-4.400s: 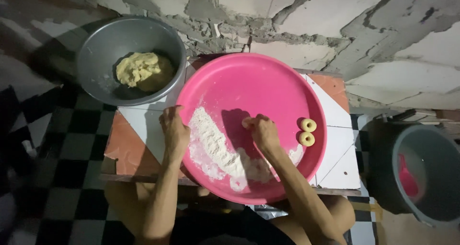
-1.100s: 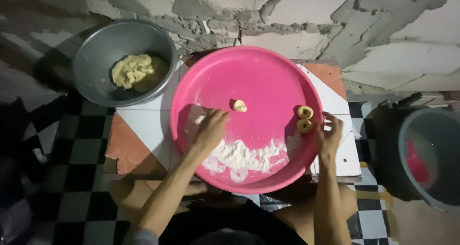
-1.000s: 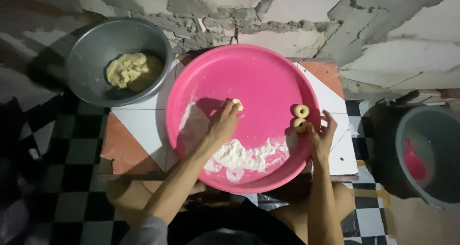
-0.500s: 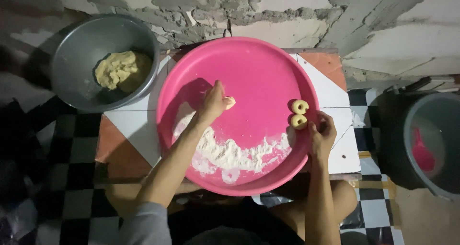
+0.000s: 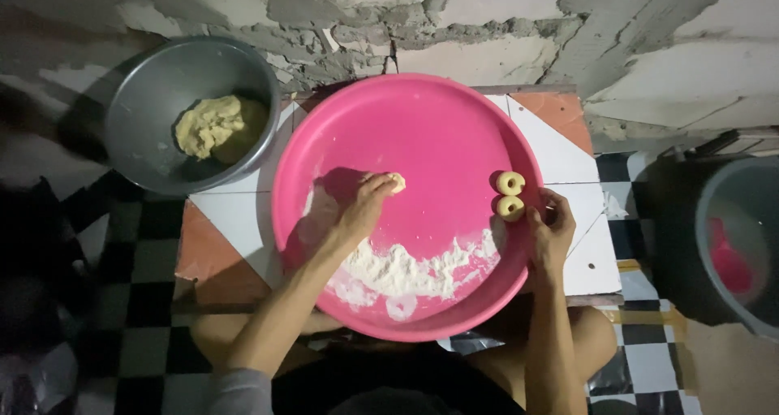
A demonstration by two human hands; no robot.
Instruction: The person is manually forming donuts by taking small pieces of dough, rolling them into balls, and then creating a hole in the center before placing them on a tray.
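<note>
**Dough on the pink tray**

Rough plaster wall behind a tiled table (image 5: 568, 245). On the pink tray (image 5: 422, 115), the left hand (image 5: 361, 208) pinches a dough piece (image 5: 397, 182) above the flour (image 5: 406, 269). The right hand (image 5: 550, 232) grips the rim beside two dough rings (image 5: 510, 195).

A round tray (image 5: 422, 123) is lying on the tabletop (image 5: 568, 131). A heap of flour (image 5: 406, 269) is sitting in the near part of the tray. Two dough rings (image 5: 510, 194) are lying at its right edge, one behind the other. A small dough piece (image 5: 397, 182) is lying near the middle. A metal bowl (image 5: 162, 82) is standing left of the tray, and a lump of dough (image 5: 213, 127) is lying in it. A bucket (image 5: 742, 236) is standing on the floor at the far right.
</note>
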